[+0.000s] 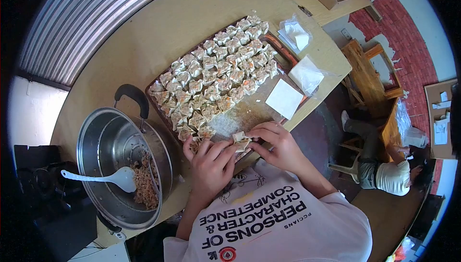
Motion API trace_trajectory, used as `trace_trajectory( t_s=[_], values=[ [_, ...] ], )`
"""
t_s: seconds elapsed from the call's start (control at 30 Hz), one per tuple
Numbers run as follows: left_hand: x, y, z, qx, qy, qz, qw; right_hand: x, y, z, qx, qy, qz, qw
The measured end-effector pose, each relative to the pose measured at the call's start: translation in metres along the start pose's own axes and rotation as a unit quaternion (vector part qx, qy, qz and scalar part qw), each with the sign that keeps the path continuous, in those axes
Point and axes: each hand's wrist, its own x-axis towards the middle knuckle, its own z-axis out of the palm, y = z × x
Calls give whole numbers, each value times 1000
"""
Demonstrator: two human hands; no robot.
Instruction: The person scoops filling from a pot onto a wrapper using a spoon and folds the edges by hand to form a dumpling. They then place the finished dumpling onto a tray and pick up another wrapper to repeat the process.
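Observation:
Near the front edge of a tray (238,124), my left hand (211,163) and my right hand (274,142) pinch a small shumai dumpling (241,140) between their fingertips. Its pale wrapper is partly folded; the fingers hide some of it. Close rows of open-topped shumai (211,77) cover much of the tray, showing pinkish filling with orange bits. Some sit right beside my left fingers. To the right of my right hand lies a stack of square white wrappers (285,99) on the tray's edge.
A large metal pot (165,151) at left holds minced filling (145,185) and a white ladle (122,179). Plastic-wrapped wrappers (307,75) and another packet (295,34) lie on the wooden table (168,27). A person (384,175) sits at far right.

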Motion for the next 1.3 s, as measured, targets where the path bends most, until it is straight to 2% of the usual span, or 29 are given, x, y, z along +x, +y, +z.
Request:
trace_trajectory(
  t_s=[0.07,0.3,0.4,0.47,0.6,0.67,0.8,0.87,0.97,1.3],
  values=[
    [1,0,-1,-6,5,1,1000,1,4,3,-2,15,-36,999],
    [1,-3,4,-18,18,5,1000,3,4,1,-14,-5,-43,999],
    [1,-1,0,-36,6,-27,999,4,3,-2,6,-18,-41,999],
    [1,3,-3,-34,10,-57,998,3,3,-3,35,-14,-6,999],
    [0,7,-3,13,33,-65,997,3,5,-6,41,-22,-32,998],
    [-3,8,-4,63,34,-71,995,3,5,-8,-16,-30,-55,998],
    [-4,5,-1,52,34,-73,995,3,8,-6,-31,-31,-60,997],
    [-3,6,0,33,40,-76,996,0,11,-1,-70,3,-84,994],
    [-6,2,4,23,52,-65,996,-2,18,6,-62,24,-93,993],
    [-10,1,4,48,40,-76,995,0,16,-1,-61,-3,-83,995]
  ],
)
